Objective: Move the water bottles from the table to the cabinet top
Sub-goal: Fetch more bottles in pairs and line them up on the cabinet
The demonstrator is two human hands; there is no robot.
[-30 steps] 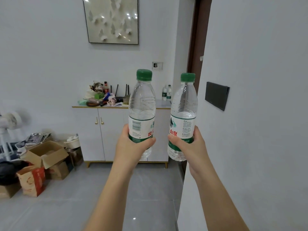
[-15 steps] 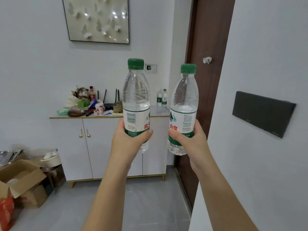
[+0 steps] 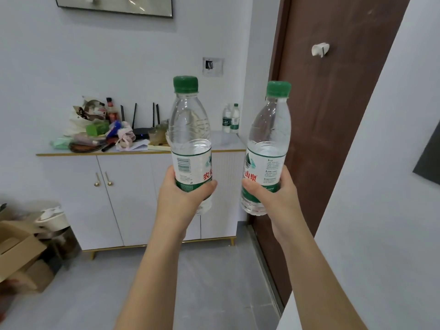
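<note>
I saw even, soft indoor light, faint shadows, slight wide-angle bending at the edges, and blurred boxes lower left.

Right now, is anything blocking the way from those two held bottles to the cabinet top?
Nothing visible does: open floor leads to the cabinet top, whose right end is bare beside two bottles already there; clutter fills its left.

home hallway | cluttered cabinet (router on top) | wooden door

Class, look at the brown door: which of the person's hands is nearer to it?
The right hand is nearer, holding its bottle just in front of the brown door. The left hand sits further left, in front of the white cabinet.
</note>
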